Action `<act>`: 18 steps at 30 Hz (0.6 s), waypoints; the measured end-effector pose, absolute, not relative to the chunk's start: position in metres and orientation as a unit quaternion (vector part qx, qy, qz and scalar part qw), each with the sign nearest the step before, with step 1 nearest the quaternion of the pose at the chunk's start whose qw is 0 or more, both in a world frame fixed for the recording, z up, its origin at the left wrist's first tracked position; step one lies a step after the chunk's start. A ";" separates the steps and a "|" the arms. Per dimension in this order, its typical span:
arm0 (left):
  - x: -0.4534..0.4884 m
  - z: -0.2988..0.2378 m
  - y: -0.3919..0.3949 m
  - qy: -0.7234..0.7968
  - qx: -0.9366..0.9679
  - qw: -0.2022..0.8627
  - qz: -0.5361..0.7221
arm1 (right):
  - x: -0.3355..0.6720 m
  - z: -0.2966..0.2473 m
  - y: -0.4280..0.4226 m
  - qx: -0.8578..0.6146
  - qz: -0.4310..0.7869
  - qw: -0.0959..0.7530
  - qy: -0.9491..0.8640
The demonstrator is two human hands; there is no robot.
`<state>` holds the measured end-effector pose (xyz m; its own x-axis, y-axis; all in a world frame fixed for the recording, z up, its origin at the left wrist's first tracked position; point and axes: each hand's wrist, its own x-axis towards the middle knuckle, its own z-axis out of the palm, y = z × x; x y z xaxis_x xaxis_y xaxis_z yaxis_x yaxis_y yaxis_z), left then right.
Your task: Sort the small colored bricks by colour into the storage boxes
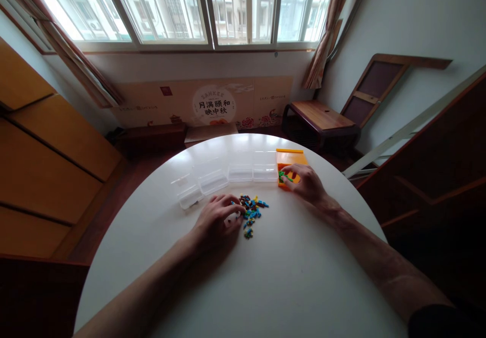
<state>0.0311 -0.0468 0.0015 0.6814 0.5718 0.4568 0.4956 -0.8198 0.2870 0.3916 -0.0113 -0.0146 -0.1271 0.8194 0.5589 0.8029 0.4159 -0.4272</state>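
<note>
My left hand (pixel 218 215) rests over the left edge of a loose pile of small toy building bricks (pixel 251 211), blue, brown and yellow. Its fingers are bent and apart, and I see nothing held in them. Further right, my right hand (pixel 304 181) reaches into an orange plastic box (pixel 281 184) with its fingers curled together. Green bricks (pixel 283 176) lie in the box by those fingertips. Whether a piece is pinched there is hidden. The orange lid (pixel 290 156) stands raised behind the box.
Several clear plastic boxes with raised lids, such as this clear box (pixel 240 173), curve leftward from the orange one. All sit on a round white table (pixel 273 282). Beyond its edge are a wooden chair (pixel 322 115), orange cabinets (pixel 49 166) and a window (pixel 170 9).
</note>
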 end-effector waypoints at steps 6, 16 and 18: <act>0.031 0.002 -0.048 0.293 0.916 0.072 0.263 | 0.383 -0.009 -0.016 -0.530 0.023 0.387 -0.754; 0.032 -0.003 -0.045 0.292 0.913 0.063 0.278 | 0.374 -0.005 -0.022 -0.508 0.015 0.404 -0.761; 0.030 -0.005 -0.044 0.297 0.907 0.063 0.291 | 0.370 -0.003 -0.024 -0.492 0.012 0.415 -0.765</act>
